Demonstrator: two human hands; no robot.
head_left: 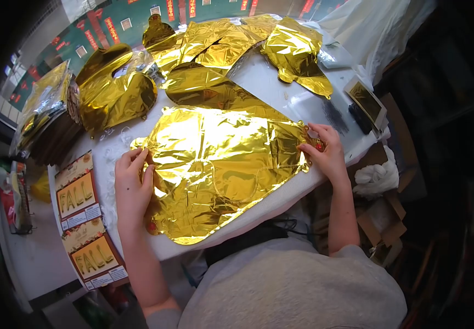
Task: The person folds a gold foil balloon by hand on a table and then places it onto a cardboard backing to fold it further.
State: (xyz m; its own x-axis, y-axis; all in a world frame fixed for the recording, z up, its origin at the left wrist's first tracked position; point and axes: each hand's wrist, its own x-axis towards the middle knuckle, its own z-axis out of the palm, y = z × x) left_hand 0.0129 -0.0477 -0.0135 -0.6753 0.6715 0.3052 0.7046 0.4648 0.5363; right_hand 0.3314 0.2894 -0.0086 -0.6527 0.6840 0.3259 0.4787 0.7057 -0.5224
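Note:
A flat, uninflated gold foil balloon (220, 159) lies across the front of the white table, shiny and creased. My left hand (134, 183) pinches its left edge between thumb and fingers. At the opposite end, my right hand (327, 151) grips the right corner, fingers closed on the foil. A small red item (320, 145) shows beside the right fingers; I cannot make out what it is. Just behind lies another gold foil piece (209, 90), partly covered by the balloon in my hands.
More gold foil balloons (300, 52) are spread along the back. A stack of clear-bagged packs (50, 118) stands at the left, near two printed FALL cards (76, 192). A phone-like device (366, 101) sits at the right edge, above an open cardboard box (382, 219).

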